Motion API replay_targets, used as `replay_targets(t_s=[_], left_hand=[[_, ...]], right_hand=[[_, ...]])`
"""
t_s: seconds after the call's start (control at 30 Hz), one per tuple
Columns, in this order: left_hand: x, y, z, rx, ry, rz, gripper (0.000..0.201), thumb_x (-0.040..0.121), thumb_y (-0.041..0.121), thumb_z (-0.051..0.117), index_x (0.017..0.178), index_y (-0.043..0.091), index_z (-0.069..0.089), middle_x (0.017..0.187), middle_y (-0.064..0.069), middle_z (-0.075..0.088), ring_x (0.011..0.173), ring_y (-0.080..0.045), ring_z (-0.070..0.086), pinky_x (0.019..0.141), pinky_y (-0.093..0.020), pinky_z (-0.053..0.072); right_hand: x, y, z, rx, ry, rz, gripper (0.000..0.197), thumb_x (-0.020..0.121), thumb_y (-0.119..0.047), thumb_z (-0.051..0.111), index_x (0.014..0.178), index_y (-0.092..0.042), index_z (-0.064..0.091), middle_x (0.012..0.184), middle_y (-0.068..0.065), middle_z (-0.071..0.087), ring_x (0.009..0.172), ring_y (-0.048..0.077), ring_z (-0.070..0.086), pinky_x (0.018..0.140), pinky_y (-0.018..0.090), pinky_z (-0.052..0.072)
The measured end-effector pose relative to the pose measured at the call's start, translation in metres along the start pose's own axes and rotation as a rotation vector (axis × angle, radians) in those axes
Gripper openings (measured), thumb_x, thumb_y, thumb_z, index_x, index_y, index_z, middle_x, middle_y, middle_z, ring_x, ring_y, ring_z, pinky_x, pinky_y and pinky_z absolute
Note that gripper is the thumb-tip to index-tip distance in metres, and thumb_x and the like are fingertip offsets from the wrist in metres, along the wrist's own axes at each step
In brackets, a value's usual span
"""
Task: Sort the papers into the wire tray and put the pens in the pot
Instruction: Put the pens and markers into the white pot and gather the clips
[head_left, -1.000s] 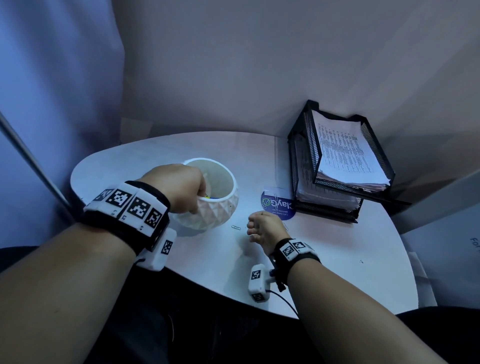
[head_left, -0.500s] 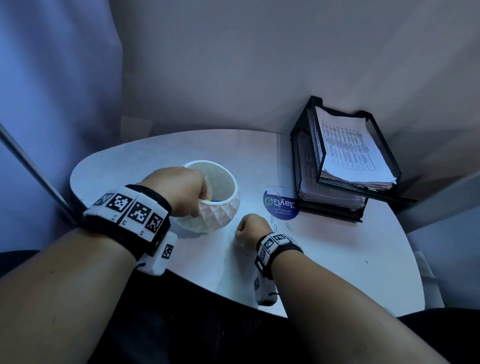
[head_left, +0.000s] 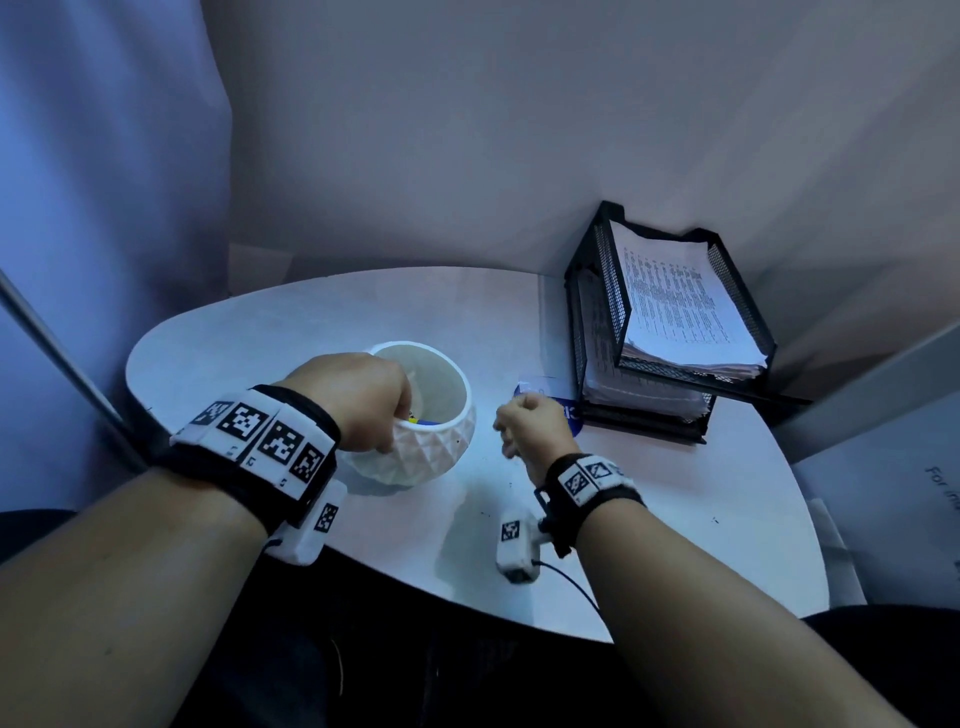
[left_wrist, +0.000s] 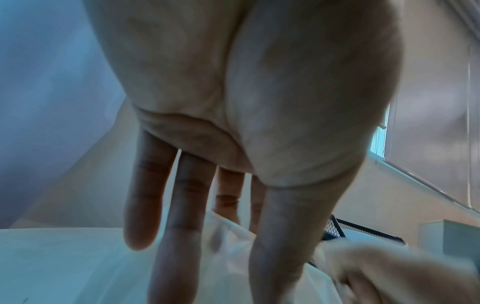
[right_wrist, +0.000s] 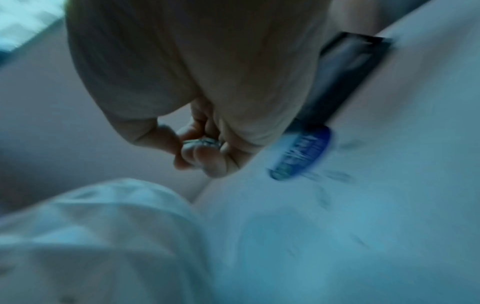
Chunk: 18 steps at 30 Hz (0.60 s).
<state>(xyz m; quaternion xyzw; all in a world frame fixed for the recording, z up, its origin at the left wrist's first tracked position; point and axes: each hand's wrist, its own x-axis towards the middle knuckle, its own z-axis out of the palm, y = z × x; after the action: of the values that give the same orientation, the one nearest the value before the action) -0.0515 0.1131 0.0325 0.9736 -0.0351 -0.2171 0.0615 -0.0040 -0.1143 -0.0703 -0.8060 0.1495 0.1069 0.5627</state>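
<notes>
Now the left hand (head_left: 358, 400) grips the near rim of the pot (head_left: 436, 415), thumb outside and fingers (left_wrist: 145, 205) reaching over the edge. Something blue and yellow lies in the pot just past those fingertips. Just right of the pot, the right hand (head_left: 530, 426) is curled, its fingertips (right_wrist: 207, 160) pinching small metal clips (right_wrist: 201, 142). Beyond its knuckles lies a blue disc (right_wrist: 301, 152), and further on the tray (head_left: 602, 291) holds papers (head_left: 680, 306).
</notes>
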Motion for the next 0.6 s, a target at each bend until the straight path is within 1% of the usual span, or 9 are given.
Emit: replay_targets(t_s=[0.03, 0.1, 0.17, 0.23, 0.3, 0.33, 0.4, 0.5, 0.6], left_hand=[[0.0, 0.001, 0.0, 0.004, -0.005, 0.005, 0.034, 0.076, 0.036, 0.078, 0.109, 0.041, 0.071, 0.122, 0.01, 0.07, 0.102, -0.02, 0.064, 0.087, -0.034, 0.055], [0.0, 0.004, 0.001, 0.002, -0.012, 0.013, 0.036, 0.076, 0.037, 0.079, 0.111, 0.041, 0.071, 0.122, 0.009, 0.07, 0.103, -0.02, 0.064, 0.086, -0.034, 0.055], [0.0, 0.007, 0.0, 0.001, -0.023, 0.021, 0.037, 0.077, 0.037, 0.079, 0.113, 0.04, 0.071, 0.113, 0.007, 0.07, 0.1, -0.02, 0.064, 0.084, -0.033, 0.055], [-0.001, 0.011, -0.001, 0.007, -0.035, 0.039, 0.038, 0.08, 0.037, 0.078, 0.116, 0.04, 0.071, 0.103, 0.006, 0.067, 0.098, -0.021, 0.064, 0.081, -0.032, 0.053], [-0.002, 0.012, -0.001, 0.021, -0.047, 0.059, 0.035, 0.082, 0.035, 0.077, 0.116, 0.037, 0.071, 0.101, 0.004, 0.066, 0.094, -0.021, 0.063, 0.077, -0.03, 0.05], [-0.003, 0.011, 0.0, 0.023, -0.051, 0.063, 0.034, 0.082, 0.035, 0.077, 0.115, 0.037, 0.072, 0.102, 0.004, 0.066, 0.093, -0.02, 0.062, 0.075, -0.03, 0.049], [-0.003, 0.009, 0.003, 0.02, -0.044, 0.061, 0.035, 0.08, 0.036, 0.078, 0.114, 0.039, 0.073, 0.104, 0.005, 0.067, 0.092, -0.019, 0.06, 0.074, -0.029, 0.046], [-0.001, 0.007, 0.006, 0.027, -0.033, 0.066, 0.038, 0.079, 0.036, 0.078, 0.116, 0.041, 0.071, 0.113, 0.006, 0.069, 0.099, -0.019, 0.061, 0.077, -0.029, 0.046], [0.0, 0.006, 0.006, 0.015, -0.03, 0.07, 0.04, 0.08, 0.035, 0.078, 0.119, 0.04, 0.071, 0.118, 0.006, 0.069, 0.106, -0.02, 0.063, 0.08, -0.029, 0.047]], right_hand=[[0.002, -0.014, 0.0, 0.027, 0.008, -0.052, 0.019, 0.076, 0.003, 0.052, 0.064, -0.012, 0.047, 0.062, 0.014, 0.055, 0.042, 0.018, 0.04, 0.044, 0.025, 0.033], [0.001, -0.041, 0.006, -0.084, -0.036, -0.211, 0.014, 0.072, -0.005, 0.057, 0.066, -0.016, 0.052, 0.065, 0.008, 0.058, 0.048, 0.02, 0.046, 0.047, 0.026, 0.038], [-0.007, -0.062, 0.018, -0.308, -0.103, -0.39, 0.011, 0.074, -0.008, 0.061, 0.073, -0.019, 0.06, 0.07, -0.001, 0.063, 0.059, 0.015, 0.054, 0.056, 0.024, 0.045], [-0.018, -0.072, 0.034, -0.49, -0.16, -0.547, 0.013, 0.077, -0.008, 0.061, 0.081, -0.019, 0.066, 0.076, -0.003, 0.067, 0.07, 0.014, 0.059, 0.064, 0.019, 0.045], [-0.023, -0.07, 0.048, -0.575, -0.201, -0.639, 0.013, 0.079, -0.009, 0.062, 0.084, -0.019, 0.07, 0.081, -0.001, 0.072, 0.077, 0.018, 0.065, 0.071, 0.024, 0.05], [-0.024, -0.065, 0.052, -0.583, -0.193, -0.651, 0.013, 0.079, -0.01, 0.063, 0.083, -0.019, 0.071, 0.083, 0.0, 0.074, 0.081, 0.02, 0.067, 0.075, 0.027, 0.053], [-0.022, -0.052, 0.052, -0.459, -0.079, -0.617, 0.014, 0.079, -0.011, 0.063, 0.082, -0.019, 0.074, 0.089, -0.001, 0.077, 0.084, 0.019, 0.07, 0.082, 0.028, 0.055], [-0.012, -0.035, 0.033, -0.258, 0.179, -0.521, 0.017, 0.082, -0.007, 0.063, 0.09, -0.017, 0.075, 0.091, -0.003, 0.074, 0.077, 0.012, 0.065, 0.079, 0.016, 0.048], [0.01, -0.01, -0.004, -0.263, 0.305, -0.309, 0.021, 0.087, -0.008, 0.06, 0.101, -0.017, 0.073, 0.089, -0.003, 0.07, 0.081, 0.017, 0.064, 0.08, 0.023, 0.048]])
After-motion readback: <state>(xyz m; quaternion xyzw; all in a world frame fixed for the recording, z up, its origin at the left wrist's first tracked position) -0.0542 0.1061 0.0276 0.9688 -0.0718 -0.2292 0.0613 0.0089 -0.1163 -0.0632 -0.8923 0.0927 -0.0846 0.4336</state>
